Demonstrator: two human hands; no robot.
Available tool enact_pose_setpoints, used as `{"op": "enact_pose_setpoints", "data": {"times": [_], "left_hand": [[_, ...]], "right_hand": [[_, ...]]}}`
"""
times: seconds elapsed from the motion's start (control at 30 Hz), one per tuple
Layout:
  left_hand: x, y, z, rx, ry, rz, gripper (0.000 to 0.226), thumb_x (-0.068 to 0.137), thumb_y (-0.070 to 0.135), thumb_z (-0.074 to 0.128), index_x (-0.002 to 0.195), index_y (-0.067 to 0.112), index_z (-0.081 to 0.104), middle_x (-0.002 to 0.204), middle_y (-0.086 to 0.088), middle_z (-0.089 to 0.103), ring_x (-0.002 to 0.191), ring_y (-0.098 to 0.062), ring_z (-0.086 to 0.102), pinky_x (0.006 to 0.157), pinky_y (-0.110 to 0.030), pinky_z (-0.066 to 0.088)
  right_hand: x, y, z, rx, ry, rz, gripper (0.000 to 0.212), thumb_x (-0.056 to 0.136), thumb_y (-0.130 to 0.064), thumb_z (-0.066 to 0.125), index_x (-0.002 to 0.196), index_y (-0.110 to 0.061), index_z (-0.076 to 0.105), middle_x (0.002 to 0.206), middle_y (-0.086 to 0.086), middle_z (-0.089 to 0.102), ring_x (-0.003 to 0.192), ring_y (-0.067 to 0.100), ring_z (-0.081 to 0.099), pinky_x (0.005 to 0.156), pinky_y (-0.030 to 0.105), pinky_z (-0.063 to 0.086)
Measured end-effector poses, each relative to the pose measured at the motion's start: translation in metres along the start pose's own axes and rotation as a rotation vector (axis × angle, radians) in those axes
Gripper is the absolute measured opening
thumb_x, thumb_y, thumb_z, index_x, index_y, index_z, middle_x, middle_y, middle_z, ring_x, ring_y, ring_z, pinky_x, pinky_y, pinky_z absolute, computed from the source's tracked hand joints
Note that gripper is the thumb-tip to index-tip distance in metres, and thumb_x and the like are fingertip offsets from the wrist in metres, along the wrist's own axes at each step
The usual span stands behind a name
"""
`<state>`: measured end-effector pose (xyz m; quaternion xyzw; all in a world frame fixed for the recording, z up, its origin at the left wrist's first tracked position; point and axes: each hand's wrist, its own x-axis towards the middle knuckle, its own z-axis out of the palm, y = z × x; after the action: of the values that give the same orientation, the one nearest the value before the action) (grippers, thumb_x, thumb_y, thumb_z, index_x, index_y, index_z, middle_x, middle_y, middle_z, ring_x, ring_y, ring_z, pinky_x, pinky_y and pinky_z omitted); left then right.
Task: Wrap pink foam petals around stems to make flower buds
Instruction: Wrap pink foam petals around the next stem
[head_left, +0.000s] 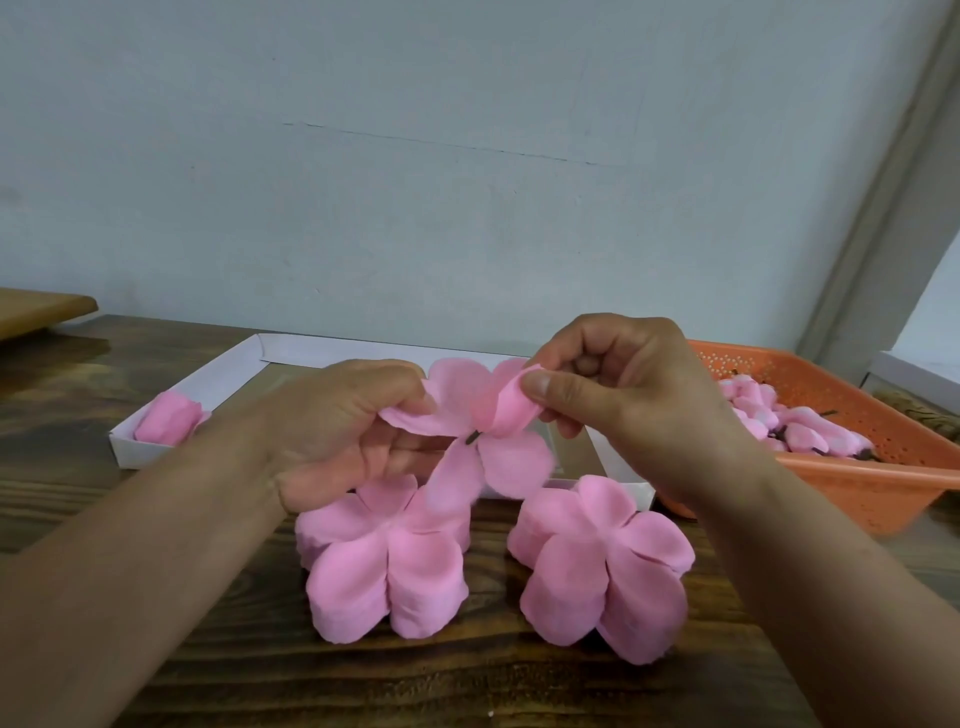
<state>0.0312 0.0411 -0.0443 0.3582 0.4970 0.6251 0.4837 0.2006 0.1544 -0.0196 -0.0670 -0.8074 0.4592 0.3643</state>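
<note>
Left hand (337, 431) pinches one lobe of the five-lobed pink petal piece (488, 431), held above the tabletop (78, 467). Dark stem (471, 438) pokes through its centre, pointing toward that hand. Right hand (613, 384) pinches the upper-right lobe, nearest for folding inward.

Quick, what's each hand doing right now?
Left hand: pinches one lobe of the pink foam petal piece.
Right hand: pinches a folded lobe of the same piece.
</note>
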Motion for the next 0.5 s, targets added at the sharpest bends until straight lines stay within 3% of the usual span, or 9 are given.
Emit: {"op": "enact_pose_setpoints", "data": {"times": [0.07, 0.17, 0.23, 0.33, 0.37, 0.43, 0.5], "left_hand": [[0.000, -0.001, 0.002, -0.109, -0.026, -0.005, 0.008, 0.058, 0.001, 0.056, 0.059, 0.008, 0.056, 0.071, -0.013, 0.061, 0.063, -0.024, 0.064, 0.065, -0.032, 0.056], [0.002, -0.003, 0.003, -0.206, -0.008, -0.018, 0.017, 0.054, -0.008, 0.054, 0.058, 0.004, 0.066, 0.073, -0.018, 0.067, 0.063, -0.026, 0.068, 0.061, -0.032, 0.058], [0.003, -0.005, 0.003, -0.274, 0.015, -0.053, 0.021, 0.057, 0.000, 0.055, 0.075, -0.002, 0.066, 0.075, -0.020, 0.068, 0.062, -0.026, 0.069, 0.058, -0.031, 0.058], [0.005, -0.006, 0.007, -0.400, -0.005, -0.159, 0.051, 0.068, 0.021, 0.062, 0.113, -0.003, 0.065, 0.108, -0.023, 0.068, 0.084, -0.028, 0.068, 0.075, -0.038, 0.059], [0.004, -0.007, 0.008, -0.440, -0.026, -0.181, 0.056, 0.067, 0.027, 0.067, 0.115, -0.002, 0.065, 0.110, -0.023, 0.068, 0.086, -0.028, 0.069, 0.074, -0.040, 0.059], [0.003, -0.008, 0.011, -0.510, -0.078, -0.175, 0.067, 0.056, 0.029, 0.084, 0.111, -0.004, 0.067, 0.101, -0.023, 0.070, 0.080, -0.029, 0.071, 0.065, -0.042, 0.060], [0.003, -0.011, 0.013, -0.560, -0.080, -0.130, 0.081, 0.037, 0.018, 0.096, 0.110, -0.005, 0.068, 0.102, -0.021, 0.070, 0.079, -0.029, 0.072, 0.068, -0.044, 0.060]], "right_hand": [[0.001, 0.001, -0.001, -0.010, 0.010, 0.011, 0.015, 0.080, 0.007, 0.065, 0.069, -0.004, 0.062, 0.052, -0.001, 0.062, 0.045, 0.004, 0.055, 0.045, 0.017, 0.044], [0.002, 0.004, -0.004, -0.020, 0.024, 0.025, 0.016, 0.080, 0.007, 0.064, 0.070, -0.005, 0.063, 0.052, -0.001, 0.063, 0.047, 0.005, 0.057, 0.045, 0.018, 0.045], [0.003, 0.005, -0.005, -0.032, 0.032, 0.031, 0.017, 0.080, 0.006, 0.065, 0.069, -0.006, 0.063, 0.052, -0.001, 0.063, 0.048, 0.007, 0.057, 0.046, 0.018, 0.046], [0.004, 0.007, -0.005, -0.058, 0.043, 0.041, 0.018, 0.080, 0.004, 0.066, 0.068, -0.009, 0.063, 0.054, 0.001, 0.063, 0.048, 0.012, 0.055, 0.046, 0.019, 0.046], [0.004, 0.008, -0.006, -0.064, 0.047, 0.044, 0.018, 0.080, 0.004, 0.066, 0.068, -0.009, 0.063, 0.054, 0.003, 0.064, 0.049, 0.013, 0.055, 0.046, 0.020, 0.046], [0.004, 0.008, -0.007, -0.071, 0.060, 0.049, 0.017, 0.080, 0.004, 0.066, 0.069, -0.008, 0.063, 0.056, 0.006, 0.064, 0.051, 0.017, 0.055, 0.046, 0.020, 0.046], [0.005, 0.009, -0.008, -0.081, 0.083, 0.050, 0.017, 0.080, 0.005, 0.066, 0.069, -0.007, 0.063, 0.057, 0.008, 0.063, 0.053, 0.021, 0.055, 0.046, 0.021, 0.046]]}}
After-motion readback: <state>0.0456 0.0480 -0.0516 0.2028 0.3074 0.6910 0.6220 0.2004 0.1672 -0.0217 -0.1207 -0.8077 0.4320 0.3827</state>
